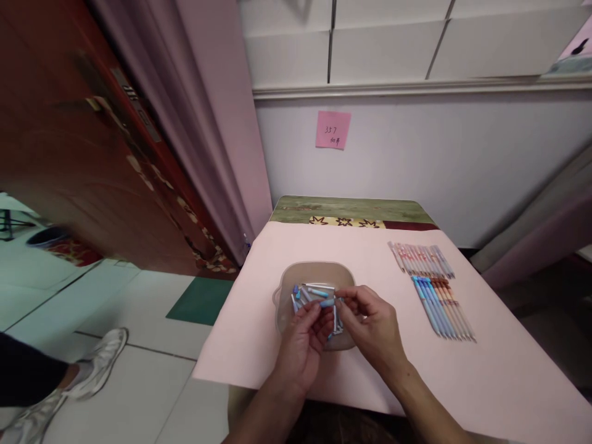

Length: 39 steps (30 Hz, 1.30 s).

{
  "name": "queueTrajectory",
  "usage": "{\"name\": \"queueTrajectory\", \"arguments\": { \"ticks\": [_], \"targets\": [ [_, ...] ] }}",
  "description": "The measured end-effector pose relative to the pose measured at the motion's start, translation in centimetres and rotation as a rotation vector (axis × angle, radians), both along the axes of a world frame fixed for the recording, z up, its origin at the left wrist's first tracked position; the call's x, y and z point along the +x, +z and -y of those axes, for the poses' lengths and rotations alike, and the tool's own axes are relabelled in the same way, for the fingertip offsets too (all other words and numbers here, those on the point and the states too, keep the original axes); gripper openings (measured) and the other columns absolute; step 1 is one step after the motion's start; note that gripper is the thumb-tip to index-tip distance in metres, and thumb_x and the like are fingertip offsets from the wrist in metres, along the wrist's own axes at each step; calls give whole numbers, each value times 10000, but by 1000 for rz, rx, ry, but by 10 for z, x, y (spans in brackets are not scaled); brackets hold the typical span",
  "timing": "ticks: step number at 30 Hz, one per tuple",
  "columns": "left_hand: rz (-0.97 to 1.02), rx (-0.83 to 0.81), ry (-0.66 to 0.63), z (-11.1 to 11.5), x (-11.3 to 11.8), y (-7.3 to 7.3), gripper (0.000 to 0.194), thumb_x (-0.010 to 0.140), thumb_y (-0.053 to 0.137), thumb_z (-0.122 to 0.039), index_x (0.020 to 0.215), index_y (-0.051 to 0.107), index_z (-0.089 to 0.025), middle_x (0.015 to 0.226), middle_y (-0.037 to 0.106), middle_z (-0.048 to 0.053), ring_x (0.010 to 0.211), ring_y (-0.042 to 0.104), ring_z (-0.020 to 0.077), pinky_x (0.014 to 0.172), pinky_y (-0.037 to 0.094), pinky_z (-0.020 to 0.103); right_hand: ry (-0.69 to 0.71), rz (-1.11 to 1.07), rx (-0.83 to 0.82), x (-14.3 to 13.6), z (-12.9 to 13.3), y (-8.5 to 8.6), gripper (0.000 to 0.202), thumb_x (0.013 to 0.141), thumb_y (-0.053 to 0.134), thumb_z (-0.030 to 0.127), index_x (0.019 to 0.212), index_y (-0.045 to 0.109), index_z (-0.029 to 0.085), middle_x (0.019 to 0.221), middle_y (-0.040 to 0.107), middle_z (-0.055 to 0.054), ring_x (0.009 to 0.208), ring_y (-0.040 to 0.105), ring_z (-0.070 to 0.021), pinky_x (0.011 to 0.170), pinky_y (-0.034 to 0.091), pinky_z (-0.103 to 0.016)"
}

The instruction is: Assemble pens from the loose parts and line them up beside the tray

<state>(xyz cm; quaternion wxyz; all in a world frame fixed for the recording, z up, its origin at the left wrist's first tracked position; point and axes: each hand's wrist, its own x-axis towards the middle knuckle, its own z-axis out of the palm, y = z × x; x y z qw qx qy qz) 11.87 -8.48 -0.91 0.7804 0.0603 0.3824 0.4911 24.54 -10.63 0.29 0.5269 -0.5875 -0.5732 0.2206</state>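
Note:
Both hands meet above a beige plastic container point(319, 271) with loose blue and white pen parts point(303, 295) in it. Between the thumb and fingers of my left hand point(305, 336) is a short light blue pen part point(327, 303). My right hand point(372, 324) is closed in a pinch at the right end of that same part, its fingertips partly covering it. To the right lie pens in two rows. Pale pens with reddish marks point(420, 260) make up the upper row; the lower one has blue pens point(432, 311) beside brown-topped pens point(456, 305).
A pink sheet point(250, 320) covers most of the table, whose green far end point(351, 206) meets the wall. A pink note point(333, 130) is stuck there. On the left are a curtain, a red door point(92, 154) and another person's shoe point(99, 364).

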Motion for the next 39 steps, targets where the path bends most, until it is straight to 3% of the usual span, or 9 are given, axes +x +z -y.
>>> {"name": "queueTrajectory", "arguments": {
  "ticks": [6, 10, 15, 22, 29, 32, 34, 36, 39],
  "targets": [
    [248, -44, -14, -1, -2, 2, 158, 869, 516, -68, 905, 670, -71, 813, 725, 92, 651, 676, 107, 598, 554, 171, 102, 42, 154, -9, 2, 11, 163, 808, 624, 170, 962, 659, 212, 779, 610, 3, 623, 567, -104, 597, 480, -220],
    [271, -58, -60, -1, -1, 4, 155, 879, 521, -102, 920, 667, -74, 833, 725, 91, 646, 672, 99, 563, 532, 145, 117, 52, 163, -11, 3, 14, 134, 817, 626, 170, 937, 669, 211, 757, 617, 3, 622, 576, -106, 581, 480, -214],
    [206, -12, -124, 1, 1, -1, 212, 900, 525, -223, 923, 667, -67, 822, 719, 114, 658, 675, 128, 598, 554, 201, -17, 64, 273, -5, 5, 15, 143, 829, 615, 199, 965, 661, 200, 773, 624, -13, 640, 577, -117, 607, 484, -227],
    [89, -40, -110, 4, 3, -3, 172, 884, 524, -134, 927, 674, -62, 841, 722, 126, 681, 678, 132, 620, 555, 203, 17, -128, -57, 0, -1, -5, 163, 843, 602, 316, 914, 669, 185, 736, 654, -15, 611, 614, -125, 571, 502, -217],
    [1, 69, -73, 0, 6, -3, 127, 807, 602, -55, 902, 681, -86, 823, 709, 86, 645, 656, 108, 587, 545, 177, 60, -127, -67, 0, -9, -11, 183, 822, 615, 322, 898, 685, 171, 738, 667, -22, 632, 617, -131, 588, 502, -220],
    [-49, 112, 4, -11, -7, 1, 117, 789, 610, -35, 873, 672, -89, 747, 680, 64, 605, 632, 94, 556, 530, 162, 127, -139, -78, 11, -21, -5, 257, 799, 640, 339, 980, 678, 162, 730, 660, -14, 593, 590, -120, 547, 481, -210],
    [-62, 175, 37, -20, -22, 5, 87, 804, 599, -58, 855, 662, -90, 732, 661, 62, 596, 616, 93, 533, 520, 163, 90, -142, -52, 24, -30, 0, 324, 815, 618, 363, 1061, 649, 154, 733, 654, -10, 576, 580, -115, 548, 477, -212],
    [-68, 219, 92, -27, -37, 9, 95, 809, 586, -59, 857, 657, -100, 710, 637, 45, 587, 599, 86, 515, 507, 158, -26, -50, -39, 36, -39, 3, 285, 854, 560, 371, 1010, 653, 151, 712, 651, -13, 581, 588, -122, 573, 476, -221],
    [-45, 218, 134, -34, -52, 10, 136, 819, 555, -49, 887, 657, -108, 649, 591, 20, 551, 564, 75, 493, 487, 153, -46, 357, -167, 44, -53, -3, 173, 850, 538, 266, 850, 685, 176, 751, 677, -29, 670, 614, -142, 653, 460, -235]
  ]
}}
